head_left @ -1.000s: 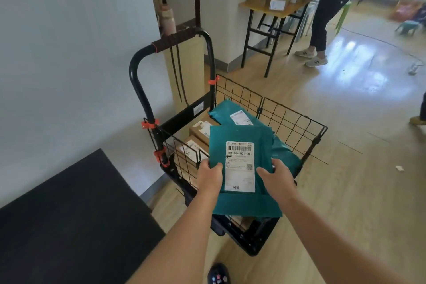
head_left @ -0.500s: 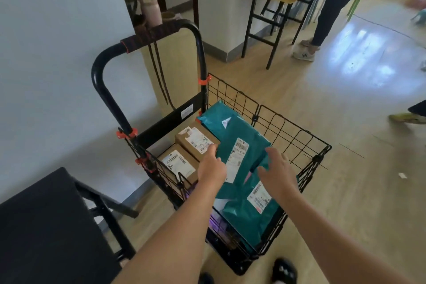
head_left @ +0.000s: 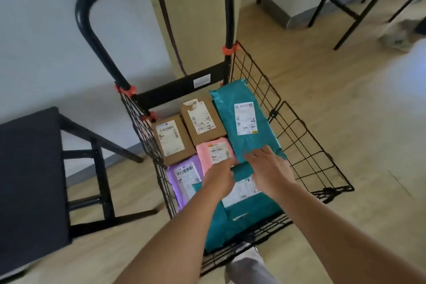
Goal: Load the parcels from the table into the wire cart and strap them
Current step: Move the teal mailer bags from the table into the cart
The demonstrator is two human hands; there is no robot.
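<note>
The black wire cart [head_left: 302,145] stands in front of me with its handle [head_left: 92,21] towards the wall. Inside lie two cardboard boxes [head_left: 171,138] [head_left: 202,120], a pink mailer [head_left: 217,152], a purple mailer [head_left: 184,177] and a long teal mailer [head_left: 244,122] along the right side. A second teal mailer [head_left: 249,212] lies at the near end, its far edge folded up. My left hand [head_left: 219,179] and my right hand [head_left: 268,168] rest on that mailer with fingers stretched out, one on each side of the fold. A dark strap [head_left: 171,37] hangs from the handle.
A black table [head_left: 27,180] with black legs stands to the left of the cart. A beige post [head_left: 196,25] rises behind the handle by the white wall. Black table legs [head_left: 359,5] stand at the far right on the wooden floor. My foot [head_left: 249,267] shows below the cart.
The teal mailer I carried with both hands has gone down into the near end of the cart. My fingers have let go and now lie on it. The view has tilted down.
</note>
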